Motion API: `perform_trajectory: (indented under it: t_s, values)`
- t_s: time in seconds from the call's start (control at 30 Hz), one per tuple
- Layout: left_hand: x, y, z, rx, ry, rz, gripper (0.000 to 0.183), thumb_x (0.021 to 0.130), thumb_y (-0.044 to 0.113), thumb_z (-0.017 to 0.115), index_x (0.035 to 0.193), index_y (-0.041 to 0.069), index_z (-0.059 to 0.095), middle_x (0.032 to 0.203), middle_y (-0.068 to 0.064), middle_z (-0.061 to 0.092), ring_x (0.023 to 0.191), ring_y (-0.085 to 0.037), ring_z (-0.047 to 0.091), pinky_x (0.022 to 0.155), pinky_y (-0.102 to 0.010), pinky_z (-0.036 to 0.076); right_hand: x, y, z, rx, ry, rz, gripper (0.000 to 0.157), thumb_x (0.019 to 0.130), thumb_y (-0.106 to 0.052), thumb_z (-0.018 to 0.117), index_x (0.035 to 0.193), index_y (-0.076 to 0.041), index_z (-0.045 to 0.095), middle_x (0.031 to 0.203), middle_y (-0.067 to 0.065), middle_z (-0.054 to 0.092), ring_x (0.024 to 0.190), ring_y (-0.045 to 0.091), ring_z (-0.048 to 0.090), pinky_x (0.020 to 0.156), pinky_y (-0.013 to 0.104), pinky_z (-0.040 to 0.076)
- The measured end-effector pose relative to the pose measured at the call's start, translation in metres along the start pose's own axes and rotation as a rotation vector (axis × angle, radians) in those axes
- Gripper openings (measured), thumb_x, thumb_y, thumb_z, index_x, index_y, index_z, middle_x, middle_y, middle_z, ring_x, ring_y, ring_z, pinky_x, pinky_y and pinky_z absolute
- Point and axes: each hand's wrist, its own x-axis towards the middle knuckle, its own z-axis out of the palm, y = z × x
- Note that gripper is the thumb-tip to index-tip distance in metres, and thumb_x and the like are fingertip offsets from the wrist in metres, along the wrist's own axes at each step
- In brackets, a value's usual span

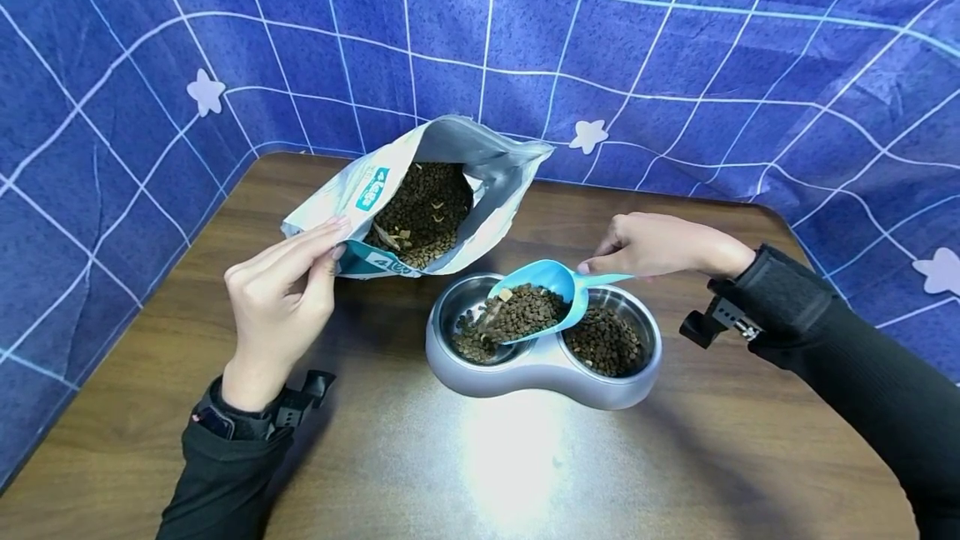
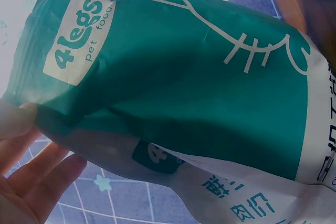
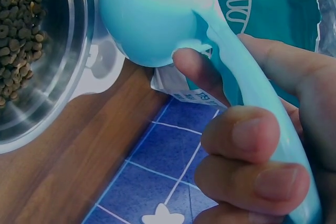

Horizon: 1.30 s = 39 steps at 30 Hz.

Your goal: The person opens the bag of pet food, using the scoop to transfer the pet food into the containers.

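My right hand (image 1: 652,247) grips the handle of a light blue scoop (image 1: 551,273), its fingers curled round it in the right wrist view. Tilted over the left bowl (image 1: 450,307) of a grey double pet feeder (image 1: 517,386), the scoop spills brown kibble (image 1: 525,311) from its lip. Kibble also fills part of the right bowl (image 1: 637,315). At the left, my left hand (image 1: 281,298) pinches the rim of a white and teal pet food bag (image 1: 487,232) between thumb and fingers. The bag's mouth gapes, showing kibble inside.
Under everything is a brown wooden table (image 1: 375,457). Behind it and at the sides hangs a blue cloth (image 1: 465,40) with white grid lines and stars. The bag stands close behind the feeder's left side.
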Motion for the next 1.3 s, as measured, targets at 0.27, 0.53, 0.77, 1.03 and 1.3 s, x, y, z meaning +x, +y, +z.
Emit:
perform_trajectory:
  t_s: [0.27,0.53,0.77,1.03,1.3]
  values:
    - [-0.001,0.0,0.0,0.004,0.004,-0.006,0.015,0.083,0.0,0.065,0.095,-0.001,0.075,0.096,-0.012,0.072,0.089,-0.027,0.069,0.088,-0.027,0.051,0.001,-0.006,-0.005,-0.09,0.028,0.01,0.042,0.094,-0.041,0.056,0.056,-0.023,0.057,0.046,-0.013,0.036,0.041,0.004,0.033,0.043,0.022,0.02]
    - [-0.001,0.0,0.001,-0.007,0.012,-0.002,0.015,0.084,0.001,0.065,0.094,-0.002,0.075,0.094,-0.012,0.072,0.09,-0.024,0.069,0.087,-0.027,0.051,-0.001,-0.013,-0.008,-0.193,0.092,0.071,0.033,0.092,-0.043,0.058,0.064,-0.029,0.067,0.047,-0.013,0.036,0.045,0.005,0.032,0.043,0.024,0.02]
    - [-0.001,0.0,0.002,-0.01,0.018,-0.003,0.015,0.084,0.002,0.065,0.093,-0.002,0.075,0.093,-0.013,0.072,0.092,-0.018,0.068,0.087,-0.026,0.051,-0.006,-0.022,-0.011,-0.276,0.141,0.092,0.024,0.09,-0.046,0.06,0.077,-0.032,0.074,0.053,-0.012,0.043,0.052,0.008,0.038,0.045,0.029,0.033]
    - [0.0,0.0,0.002,-0.017,0.018,-0.004,0.014,0.084,0.002,0.065,0.093,-0.002,0.075,0.093,-0.013,0.072,0.091,-0.022,0.069,0.086,-0.029,0.052,-0.009,-0.039,-0.014,-0.352,0.174,0.117,0.024,0.088,-0.048,0.062,0.092,-0.03,0.077,0.067,-0.01,0.064,0.057,0.011,0.052,0.05,0.035,0.045]
    - [0.0,0.001,0.001,-0.013,0.004,-0.003,0.015,0.084,0.001,0.065,0.094,-0.002,0.075,0.095,-0.011,0.072,0.088,-0.029,0.069,0.086,-0.028,0.051,-0.014,-0.062,0.002,-0.602,0.421,0.024,0.028,0.082,-0.041,0.07,0.063,-0.02,0.067,0.055,-0.006,0.054,0.048,0.016,0.052,0.041,0.042,0.045]
